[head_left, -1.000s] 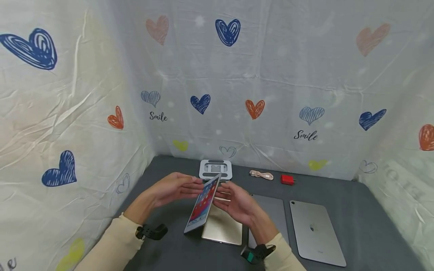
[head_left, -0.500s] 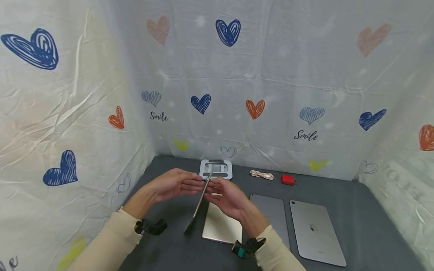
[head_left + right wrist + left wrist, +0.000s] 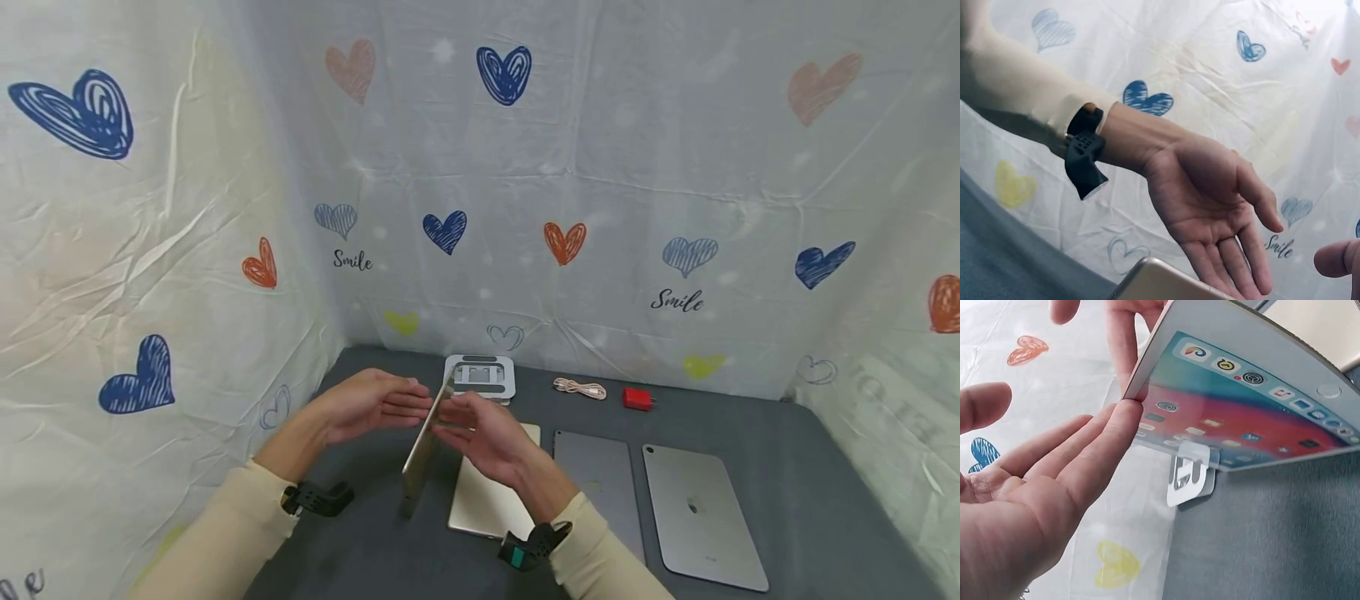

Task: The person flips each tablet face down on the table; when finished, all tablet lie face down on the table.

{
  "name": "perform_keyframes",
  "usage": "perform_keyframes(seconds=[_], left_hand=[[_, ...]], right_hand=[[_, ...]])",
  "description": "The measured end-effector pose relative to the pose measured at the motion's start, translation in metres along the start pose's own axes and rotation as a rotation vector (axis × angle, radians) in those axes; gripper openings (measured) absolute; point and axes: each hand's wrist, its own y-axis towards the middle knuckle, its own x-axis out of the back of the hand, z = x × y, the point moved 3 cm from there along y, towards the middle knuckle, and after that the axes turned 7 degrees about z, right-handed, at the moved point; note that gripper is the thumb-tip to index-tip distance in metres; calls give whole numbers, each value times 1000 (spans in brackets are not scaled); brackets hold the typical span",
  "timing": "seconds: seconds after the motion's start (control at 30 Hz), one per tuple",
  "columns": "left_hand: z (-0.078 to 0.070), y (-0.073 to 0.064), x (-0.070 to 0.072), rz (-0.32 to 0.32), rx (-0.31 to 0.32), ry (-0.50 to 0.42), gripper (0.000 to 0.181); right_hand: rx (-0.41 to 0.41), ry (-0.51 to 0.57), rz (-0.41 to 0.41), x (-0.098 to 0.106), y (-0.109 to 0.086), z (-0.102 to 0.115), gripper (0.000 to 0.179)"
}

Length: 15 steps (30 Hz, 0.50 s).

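A gold-backed tablet (image 3: pixel 420 458) stands steeply tilted on edge between the two hands. Its lit screen (image 3: pixel 1210 419) with app icons faces the left wrist camera, and a corner of its gold back (image 3: pixel 1163 281) shows in the right wrist view. The left hand (image 3: pixel 369 406) has straight fingers, with fingertips at the tablet's edge and the thumb apart. On the other side, the right hand (image 3: pixel 483 437) holds its fingers mostly straight against the tablet, the tips partly hidden. Beneath the right hand lies a second gold tablet (image 3: pixel 483 500).
A dark grey tablet (image 3: pixel 600 475) and a silver one (image 3: pixel 705 517) lie face down to the right. Toward the back are a grey folding stand (image 3: pixel 491 387), a coiled cable (image 3: pixel 579 388) and a red charger (image 3: pixel 637 399). A heart-print curtain (image 3: pixel 615 183) encloses the table.
The tablet has turned from showing its lit screen to the head camera, through edge-on, to showing its gold back. Both hands have shifted slightly left with it.
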Motion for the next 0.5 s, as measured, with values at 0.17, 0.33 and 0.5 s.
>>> perform_keyframes(seconds=[0.17,0.33,0.5], left_hand=[[-2,-4,8,-44,15,13,51],[-3,-8,13,-80,27,29,51],[1,-14,19,-112,34,33,50]], right_hand=[[-19,-2,30,-2,3,-4,61],[-30,-11,36,0,7,-10,65],[-71,-19,-20,11,11,-26,68]])
